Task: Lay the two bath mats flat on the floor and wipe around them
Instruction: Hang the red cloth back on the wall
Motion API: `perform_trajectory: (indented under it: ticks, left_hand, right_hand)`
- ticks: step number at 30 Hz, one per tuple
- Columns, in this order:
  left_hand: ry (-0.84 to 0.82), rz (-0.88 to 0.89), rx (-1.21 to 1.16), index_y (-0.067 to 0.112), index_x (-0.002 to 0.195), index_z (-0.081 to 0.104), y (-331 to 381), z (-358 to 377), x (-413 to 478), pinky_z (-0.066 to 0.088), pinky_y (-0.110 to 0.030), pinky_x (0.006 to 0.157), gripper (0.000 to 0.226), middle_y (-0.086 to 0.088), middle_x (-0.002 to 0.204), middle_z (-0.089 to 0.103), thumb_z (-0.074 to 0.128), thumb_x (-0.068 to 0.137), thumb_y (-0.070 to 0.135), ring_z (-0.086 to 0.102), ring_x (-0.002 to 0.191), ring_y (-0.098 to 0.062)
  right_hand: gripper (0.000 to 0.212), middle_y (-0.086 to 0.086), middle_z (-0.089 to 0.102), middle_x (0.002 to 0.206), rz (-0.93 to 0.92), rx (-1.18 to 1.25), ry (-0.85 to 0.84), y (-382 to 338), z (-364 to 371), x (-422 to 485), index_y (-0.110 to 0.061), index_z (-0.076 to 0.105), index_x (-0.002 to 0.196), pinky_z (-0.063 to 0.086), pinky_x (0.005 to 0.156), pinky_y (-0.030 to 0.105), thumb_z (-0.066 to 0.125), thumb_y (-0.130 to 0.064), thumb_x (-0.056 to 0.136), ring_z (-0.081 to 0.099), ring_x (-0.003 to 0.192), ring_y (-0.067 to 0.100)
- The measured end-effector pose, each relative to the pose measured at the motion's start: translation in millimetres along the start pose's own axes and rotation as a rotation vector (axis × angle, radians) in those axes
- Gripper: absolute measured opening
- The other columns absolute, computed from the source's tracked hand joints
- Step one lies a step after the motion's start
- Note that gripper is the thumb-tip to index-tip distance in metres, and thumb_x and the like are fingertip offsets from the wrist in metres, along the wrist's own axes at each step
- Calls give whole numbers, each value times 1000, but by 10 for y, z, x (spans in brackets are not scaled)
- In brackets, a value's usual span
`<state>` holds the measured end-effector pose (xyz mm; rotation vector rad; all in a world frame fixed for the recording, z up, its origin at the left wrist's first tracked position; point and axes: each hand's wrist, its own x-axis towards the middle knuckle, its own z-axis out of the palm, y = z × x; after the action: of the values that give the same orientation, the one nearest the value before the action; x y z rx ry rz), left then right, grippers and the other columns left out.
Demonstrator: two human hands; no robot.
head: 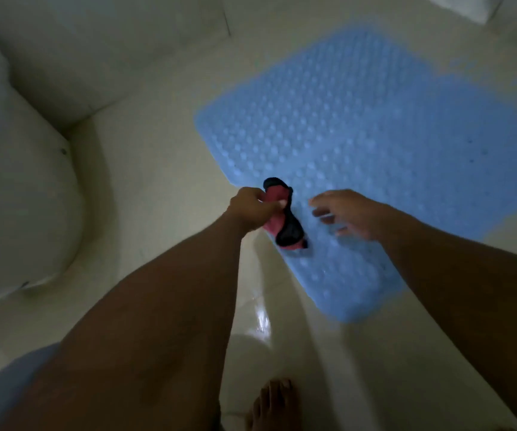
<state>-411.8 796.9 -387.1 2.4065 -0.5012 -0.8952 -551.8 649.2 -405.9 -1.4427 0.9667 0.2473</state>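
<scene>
one blue studded rubber bath mat point(359, 126) surface lies flat on the pale tiled floor point(157, 169), its near corner toward the person. the outline steps in at the far right, so it is judged to be two mats butted or overlapped; the seam is too blurred to confirm.

left hand point(251, 209): fingers curled tight round the upper part of a bunched red-and-black cloth point(285, 234). the cloth's lower end hangs at the mat's near-left edge; whether it touches mat or tile cannot be told. judgement: bunched like this it makes a pad for wiping the floor along the border.

right hand point(347, 213): over the mat, fingers spread and loose, holding nothing. contact with the mat cannot be told (motion blur). judgement: placed to press or steady the mat's edge while the cloth works beside it.

surroundings: glossy wet streak point(263, 318) on the tile between the forearms, a likely wiping target. toilet point(17, 188) at left, well apart from the mat. bare foot point(272, 402) at the bottom edge.
</scene>
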Motion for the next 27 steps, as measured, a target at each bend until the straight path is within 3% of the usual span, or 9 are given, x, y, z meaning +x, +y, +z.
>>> perform_trajectory:
  ticks: [3, 6, 10, 14, 17, 21, 25, 27]
  left_hand:
    - [-92, 52, -121, 4, 111, 69, 588, -408, -11, 52, -37, 81, 53, -12, 109, 71, 78, 83, 48, 67, 100, -27]
    - [-120, 123, -172, 13, 107, 69, 1157, -745, -73, 54, -41, 90, 44, -9, 118, 69, 78, 83, 49, 65, 109, -26]
    - [-148, 202, -196, 17, 113, 69, 1854, -1107, -212, 52, -45, 98, 47, -5, 121, 69, 80, 81, 49, 64, 112, -24]
    - [-119, 309, -168, 14, 113, 68, 2384, -1334, -391, 49, -46, 102, 52, -4, 117, 70, 85, 77, 47, 64, 110, -22]
    - [-52, 389, -179, 10, 108, 72, 2696, -1425, -509, 51, -45, 101, 57, -5, 112, 72, 88, 71, 49, 66, 105, -21]
    - [-41, 473, -208, 11, 105, 72, 3009, -1538, -628, 53, -42, 96, 55, -4, 107, 74, 89, 69, 49, 67, 101, -21]
    - [-107, 521, -279, 17, 96, 65, 3207, -1634, -671, 49, -39, 86, 37, -3, 100, 74, 85, 77, 42, 68, 87, -20]
    - [-111, 542, -314, 16, 101, 69, 3276, -1644, -682, 49, -40, 90, 35, -1, 103, 75, 84, 78, 38, 69, 92, -20]
  right_hand:
    - [21, 5, 69, 111, -111, 120, -33, -504, -108, -204, -15, 68, 111, 50, 89, 43, 64, -24, 92, 65, 103, 25]
    - [20, 11, 69, 109, -253, 182, 49, -990, -334, -416, -13, 64, 113, 53, 83, 43, 64, -16, 94, 66, 96, 28]
    - [21, 15, 72, 99, -361, 152, 156, -1545, -791, -744, -1, 68, 110, 52, 95, 47, 64, -9, 91, 68, 88, 27]
    - [6, 8, 66, 83, -441, 132, 246, -1976, -1162, -1107, -6, 65, 89, 51, 89, 43, 61, -10, 88, 64, 79, 22]
    - [18, 10, 69, 92, -523, 196, 280, -2193, -1370, -1335, -6, 67, 100, 52, 95, 47, 57, -14, 87, 67, 91, 28]
    - [25, 14, 66, 97, -598, 321, 245, -2376, -1556, -1586, -4, 63, 109, 56, 77, 42, 48, -12, 91, 65, 87, 31]
    - [20, 11, 65, 89, -636, 341, 344, -2539, -1694, -1781, -12, 64, 96, 52, 67, 36, 45, -7, 91, 63, 80, 29]
    - [18, 11, 62, 87, -659, 273, 389, -2593, -1771, -1855, -13, 61, 93, 51, 66, 35, 45, -6, 92, 60, 78, 28]
